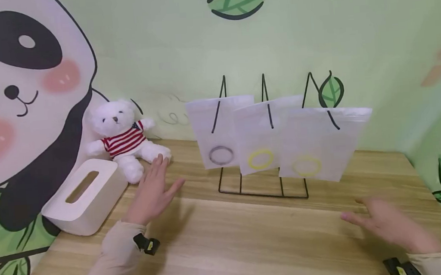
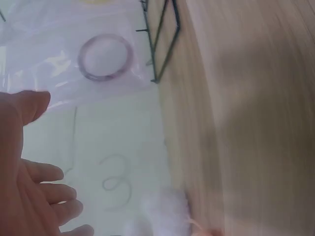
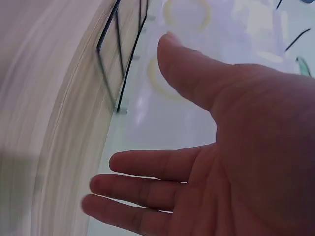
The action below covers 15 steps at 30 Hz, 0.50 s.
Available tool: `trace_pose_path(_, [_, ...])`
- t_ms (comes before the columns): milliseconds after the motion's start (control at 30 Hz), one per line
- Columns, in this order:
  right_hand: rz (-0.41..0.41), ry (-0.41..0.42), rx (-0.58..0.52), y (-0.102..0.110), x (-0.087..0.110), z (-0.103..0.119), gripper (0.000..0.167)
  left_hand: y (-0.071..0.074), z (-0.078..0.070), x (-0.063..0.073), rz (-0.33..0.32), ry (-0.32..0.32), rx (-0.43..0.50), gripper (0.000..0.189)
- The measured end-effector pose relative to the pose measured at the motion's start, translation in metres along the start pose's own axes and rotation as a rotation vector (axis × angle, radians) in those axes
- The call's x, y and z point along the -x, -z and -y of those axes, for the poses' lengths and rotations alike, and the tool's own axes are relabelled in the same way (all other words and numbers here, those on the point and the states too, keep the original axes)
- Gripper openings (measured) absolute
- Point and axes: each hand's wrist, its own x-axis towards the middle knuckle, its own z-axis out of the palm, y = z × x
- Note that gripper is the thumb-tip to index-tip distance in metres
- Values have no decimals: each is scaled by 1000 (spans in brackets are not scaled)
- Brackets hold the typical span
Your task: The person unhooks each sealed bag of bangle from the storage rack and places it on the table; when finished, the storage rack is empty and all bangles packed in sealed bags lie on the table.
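The hands are well apart, each with its fingers extended and thumb spread away from them, gripping nothing. The left hand (image 1: 152, 198) is left of centre in the head view, its fingertips overlapping the foot of a white teddy bear (image 1: 124, 140) in a striped shirt; whether they touch cannot be told. The right hand (image 1: 392, 223), slightly blurred, is at lower right, over the desk (image 1: 229, 244). Between them, right of centre, a black wire rack (image 1: 264, 196) stands on the desk with three translucent bags hanging in a row: the left bag (image 1: 202, 126) shows a greyish ring (image 1: 221, 163), the middle bag (image 1: 253, 130) a yellow ring (image 1: 250, 161), and the right bag (image 1: 318, 140) a paler yellow ring (image 1: 306, 175). The middle bag overlaps the left one, and the right bag overlaps the middle. A white tissue box (image 1: 105, 198) sits at lower left, just beside the bear. Behind, a pale green wall (image 1: 158, 43) carries a large panda (image 1: 30, 135) at upper left and a leaf drawing (image 1: 237, 1) at upper centre.
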Motion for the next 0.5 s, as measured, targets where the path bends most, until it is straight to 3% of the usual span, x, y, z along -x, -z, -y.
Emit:
trace_pose_path(267, [-59,176,-75,-25,-11,37,74,-2,-8,-1,-52,8,203,69])
trace_pose_path(500, [-97,191,-90,-44,-35,53,75,3,-21,-7,-159,31,394,58])
